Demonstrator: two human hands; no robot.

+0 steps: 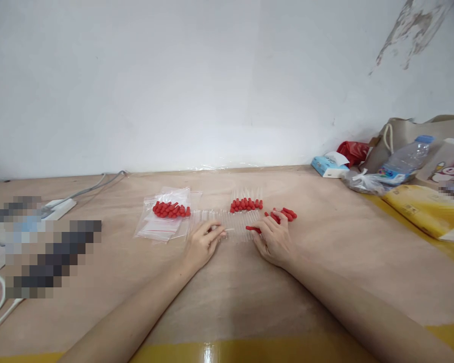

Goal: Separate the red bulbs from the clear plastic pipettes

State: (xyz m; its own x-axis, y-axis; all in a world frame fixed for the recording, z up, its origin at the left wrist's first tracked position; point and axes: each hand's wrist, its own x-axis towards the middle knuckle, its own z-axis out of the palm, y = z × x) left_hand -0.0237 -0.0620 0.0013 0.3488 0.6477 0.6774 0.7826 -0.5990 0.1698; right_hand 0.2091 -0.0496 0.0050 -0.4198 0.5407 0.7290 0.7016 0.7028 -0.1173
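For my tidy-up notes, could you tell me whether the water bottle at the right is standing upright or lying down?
Lying down: the water bottle rests on its side against the beige bag, blue cap pointing right.
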